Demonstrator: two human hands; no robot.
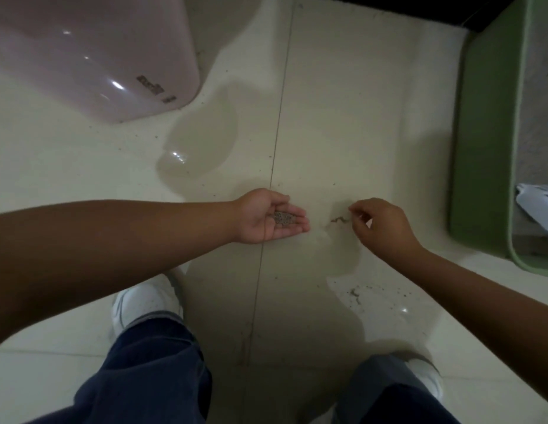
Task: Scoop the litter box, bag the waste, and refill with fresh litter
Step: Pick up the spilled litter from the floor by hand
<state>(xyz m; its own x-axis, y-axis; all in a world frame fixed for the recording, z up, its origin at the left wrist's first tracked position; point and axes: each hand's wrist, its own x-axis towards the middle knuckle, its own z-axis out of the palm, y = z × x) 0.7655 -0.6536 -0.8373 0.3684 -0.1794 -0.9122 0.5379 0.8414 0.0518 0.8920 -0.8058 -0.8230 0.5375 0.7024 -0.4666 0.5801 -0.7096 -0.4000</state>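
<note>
My left hand (271,217) lies palm up just above the tiled floor, cupping a small heap of grey litter grains (283,218). My right hand (379,228) hovers to its right, fingers curled and fingertips pinched together over a thin line of spilled litter (339,220) on the floor. The green litter box (480,142) stands at the right edge, with grey litter inside and a white scoop (538,203) lying in it.
A pale pink plastic bin (92,53) stands at the upper left. More scattered grains (363,293) lie on the floor near my right forearm. My legs in blue trousers and white shoes (147,301) fill the bottom of the view.
</note>
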